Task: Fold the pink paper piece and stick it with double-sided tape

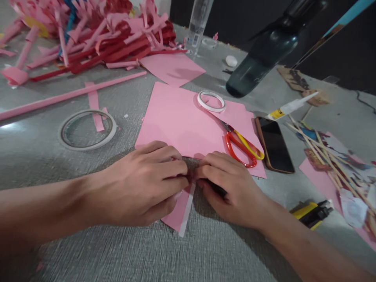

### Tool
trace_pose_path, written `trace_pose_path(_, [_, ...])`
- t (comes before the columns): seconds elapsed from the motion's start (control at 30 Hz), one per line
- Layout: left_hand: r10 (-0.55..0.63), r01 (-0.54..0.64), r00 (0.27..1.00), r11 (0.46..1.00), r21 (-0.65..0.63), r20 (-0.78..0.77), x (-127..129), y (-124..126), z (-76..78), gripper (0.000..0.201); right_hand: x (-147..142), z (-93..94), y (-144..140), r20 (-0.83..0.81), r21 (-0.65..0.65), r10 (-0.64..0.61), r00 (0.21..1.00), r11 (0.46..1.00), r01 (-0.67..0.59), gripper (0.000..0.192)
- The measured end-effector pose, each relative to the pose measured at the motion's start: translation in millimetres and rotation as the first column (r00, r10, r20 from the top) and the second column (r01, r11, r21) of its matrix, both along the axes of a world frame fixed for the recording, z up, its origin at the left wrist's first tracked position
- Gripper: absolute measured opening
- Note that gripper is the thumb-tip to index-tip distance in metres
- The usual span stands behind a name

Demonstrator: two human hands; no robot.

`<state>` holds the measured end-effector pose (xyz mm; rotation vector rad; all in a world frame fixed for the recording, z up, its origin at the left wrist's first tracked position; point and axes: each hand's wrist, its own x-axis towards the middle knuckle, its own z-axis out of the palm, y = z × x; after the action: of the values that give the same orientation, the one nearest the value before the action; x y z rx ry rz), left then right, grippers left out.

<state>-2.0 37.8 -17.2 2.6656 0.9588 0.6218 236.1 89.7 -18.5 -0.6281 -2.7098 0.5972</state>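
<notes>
Head view: a pink paper piece [178, 215] edged with a white tape strip [188, 209] lies on the grey textured table [117, 254], partly beneath your left hand [147, 184]. Your left fingers curl over the piece; fingertips are hidden, so pinching cannot be confirmed. Your right hand [227, 188] curls beside the strip's upper end; its grip likewise cannot be determined. Beyond both hands, a large pink paper sheet [176, 121] carries red-and-yellow-handled scissors [228, 127] and a small white tape roll [200, 101].
</notes>
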Motion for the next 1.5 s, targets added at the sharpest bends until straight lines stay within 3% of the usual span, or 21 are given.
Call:
trace_pose_path(0.63, [0.002, -0.002, 1.0, 1.0, 0.027, 0.018, -0.5, -0.2, -0.5, 0.015, 0.8, -1.2, -1.5, -0.116, 0.037, -0.013, 0.993, 0.999, 0.017, 0.019])
trace_pose_path(1.5, [0.025, -0.024, 0.999, 0.999, 0.029, -0.026, -0.4, -2.6, -3.8, 0.017, -3.6, -0.9, -4.3, -0.02, 0.092, -0.015, 1.0, 0.996, 0.017, 0.015])
